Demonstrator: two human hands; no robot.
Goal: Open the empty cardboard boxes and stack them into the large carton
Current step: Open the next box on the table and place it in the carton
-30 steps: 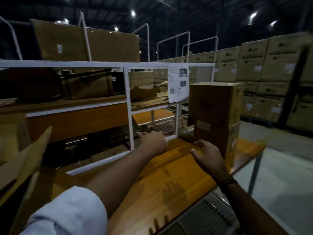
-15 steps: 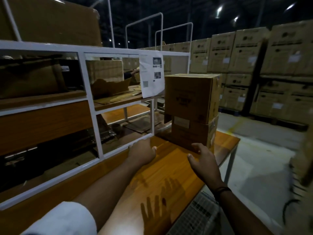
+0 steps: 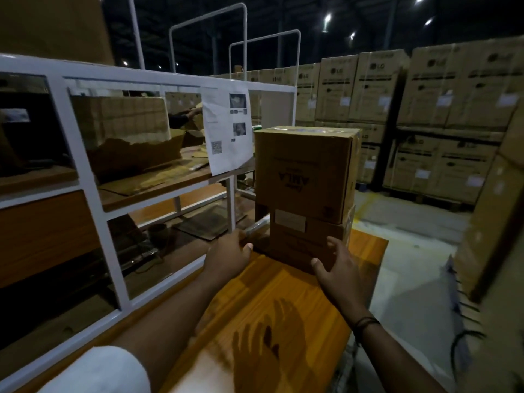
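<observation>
Two brown cardboard boxes stand stacked at the far end of the orange wooden table (image 3: 272,302). The upper box (image 3: 306,171) is closed and printed upside down; the lower box (image 3: 300,239) carries a pale label. My left hand (image 3: 226,256) reaches to the lower box's left bottom corner, fingers relaxed, thumb near the cardboard. My right hand (image 3: 340,268) is spread in front of the lower box's right front face, fingers extended and close to or touching it. Neither hand grips anything.
A white metal shelf frame (image 3: 85,171) runs along the table's left side, holding cardboard pieces and a paper sheet (image 3: 226,123). Palletised cartons (image 3: 425,109) line the back right wall. A tall carton edge (image 3: 493,217) stands at the right over grey floor.
Both hands have moved forward to the lower box. My view has come closer to the stack and turned right.
</observation>
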